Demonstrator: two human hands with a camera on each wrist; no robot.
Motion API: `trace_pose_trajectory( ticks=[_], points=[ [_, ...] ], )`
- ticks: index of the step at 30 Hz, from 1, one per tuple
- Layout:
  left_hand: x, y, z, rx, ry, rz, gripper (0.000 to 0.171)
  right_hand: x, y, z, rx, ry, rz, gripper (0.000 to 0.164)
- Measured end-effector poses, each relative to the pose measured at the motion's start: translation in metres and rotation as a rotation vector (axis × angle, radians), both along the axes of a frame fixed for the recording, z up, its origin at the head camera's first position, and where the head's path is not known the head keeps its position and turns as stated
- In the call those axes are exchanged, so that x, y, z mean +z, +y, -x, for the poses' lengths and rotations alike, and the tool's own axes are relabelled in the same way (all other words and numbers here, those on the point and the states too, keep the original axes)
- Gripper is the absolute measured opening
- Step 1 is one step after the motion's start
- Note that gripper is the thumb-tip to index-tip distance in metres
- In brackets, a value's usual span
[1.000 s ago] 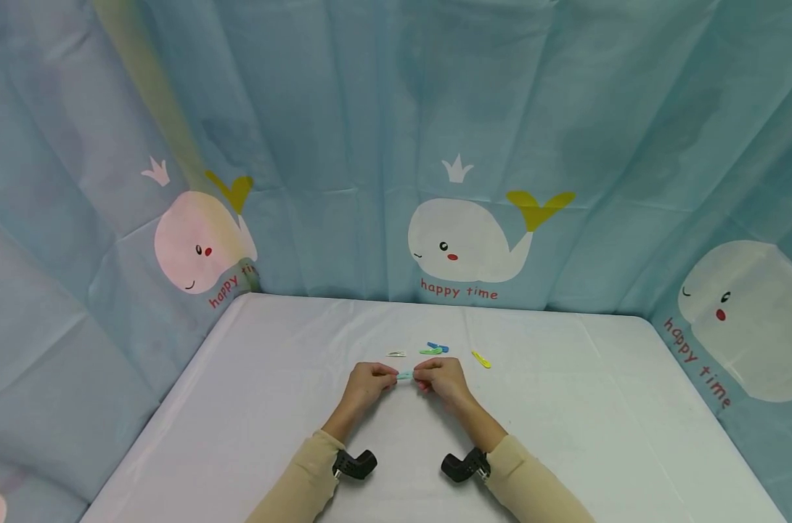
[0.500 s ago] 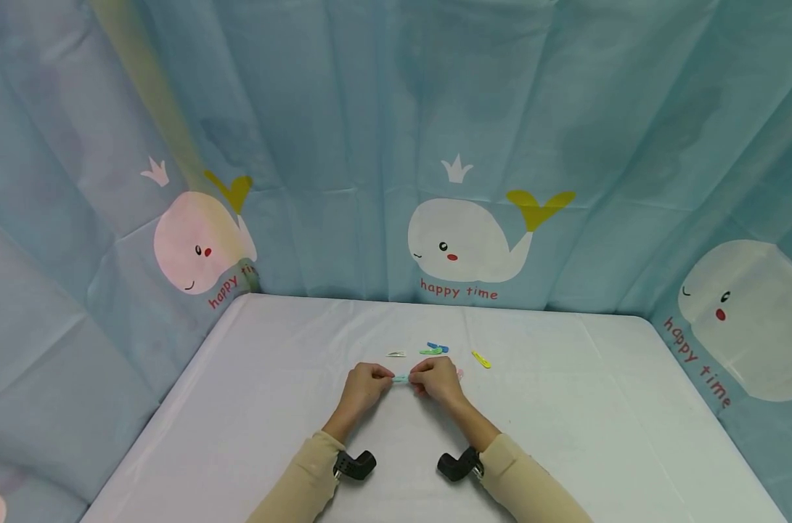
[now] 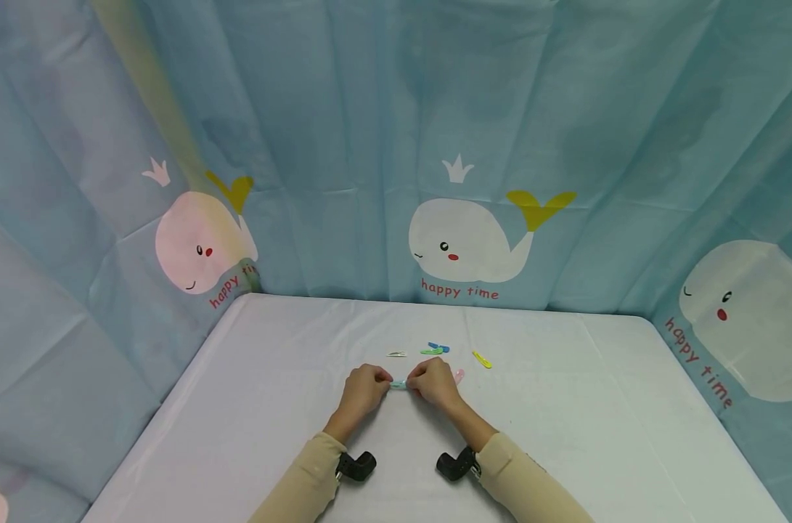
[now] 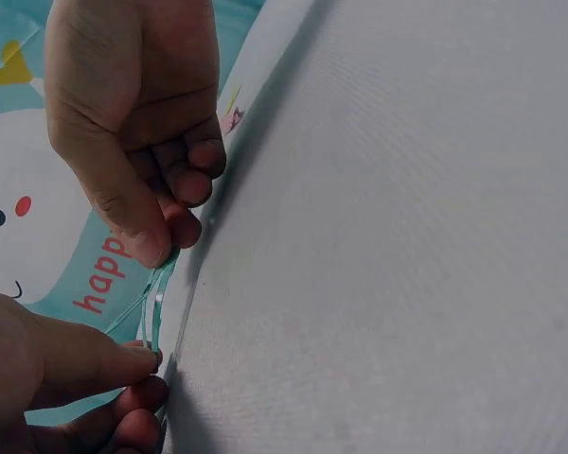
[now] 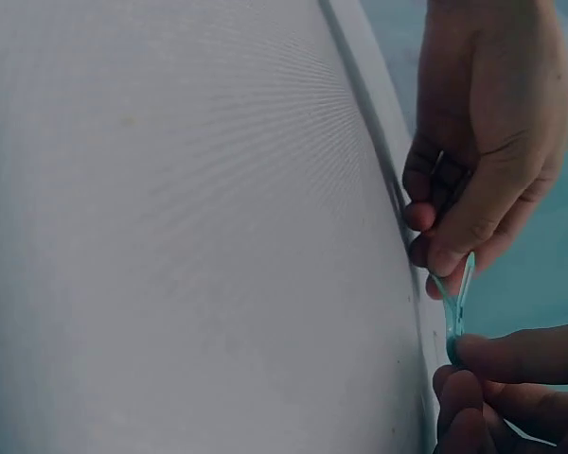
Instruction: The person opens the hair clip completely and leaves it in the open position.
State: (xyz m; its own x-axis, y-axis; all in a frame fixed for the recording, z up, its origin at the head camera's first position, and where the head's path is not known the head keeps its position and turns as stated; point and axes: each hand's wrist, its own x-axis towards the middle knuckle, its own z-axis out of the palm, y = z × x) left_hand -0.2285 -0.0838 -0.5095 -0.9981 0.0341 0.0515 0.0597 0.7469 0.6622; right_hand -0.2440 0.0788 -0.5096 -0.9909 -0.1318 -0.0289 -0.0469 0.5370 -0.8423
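Teal clip (image 3: pixel 398 385) shifted nearer, pinched between left hand (image 3: pixel 364 388) and right hand (image 3: pixel 435 381).

L hand (image 3: pixel 366 388): thumb pinched to fingertips; other fingers loosely curled;
R hand (image 3: pixel 436 383): same pose — thumb & fingertips pinching, others curled in;
Hands: face each other, tips near but apart;
L forearm (image 3: pixel 304 472): beige slv.; slants fwd & inward;
R forearm (image 3: pixel 526 483): ditto — mirrored, beige slv.
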Motion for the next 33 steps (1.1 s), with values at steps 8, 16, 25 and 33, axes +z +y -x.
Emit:
trace_pose_trajectory(
  ticks=[8, 16, 25, 33],
  points=[
    [-0.001, 0.000, 0.001, -0.004, 0.053, 0.036, 0.007, 0.004, 0.002, 0.000, 0.038, -0.013, -0.020, 0.005],
    [0.003, 0.005, 0.009, -0.002, 0.091, -0.001, 0.007, 0.014, 0.016, 0.009, 0.042, -0.038, -0.027, 0.007],
    [0.010, 0.019, 0.022, -0.035, 0.106, -0.035, 0.010, 0.025, 0.036, 0.026, -0.033, -0.074, -0.005, 0.008],
    [0.011, 0.034, 0.036, -0.057, 0.097, -0.030, 0.011, 0.027, 0.048, 0.037, -0.086, -0.066, -0.038, 0.010]
  ],
)
